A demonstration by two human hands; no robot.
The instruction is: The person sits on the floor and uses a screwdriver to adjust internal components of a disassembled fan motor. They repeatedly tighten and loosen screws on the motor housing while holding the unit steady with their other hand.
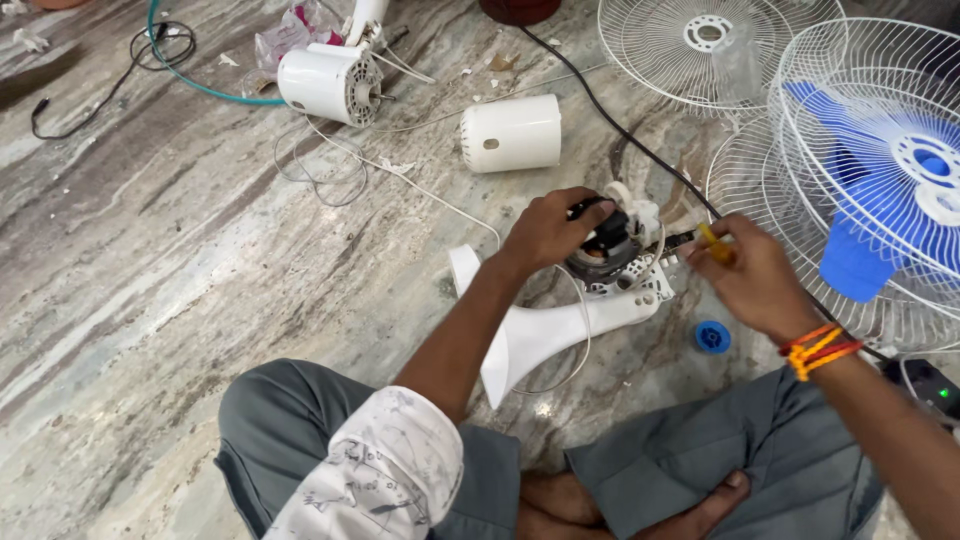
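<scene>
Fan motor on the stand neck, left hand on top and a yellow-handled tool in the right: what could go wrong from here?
1. The left hand covers the exposed fan motor close to where the yellow-handled tool in the right hand points; a slip could jab the fingers.
2. Thin white wires loop around the white stand neck; a tug might strain them.
3. The small blue cap lies loose by the knee and could get knocked away.

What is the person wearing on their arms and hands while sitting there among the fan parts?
Both hands are bare, with no gloves. The left hand comes from an arm with a rolled-up white sleeve printed with a faint grey pattern. The right hand has a band of orange, yellow and red threads around the wrist, with no sleeve in view.
</scene>
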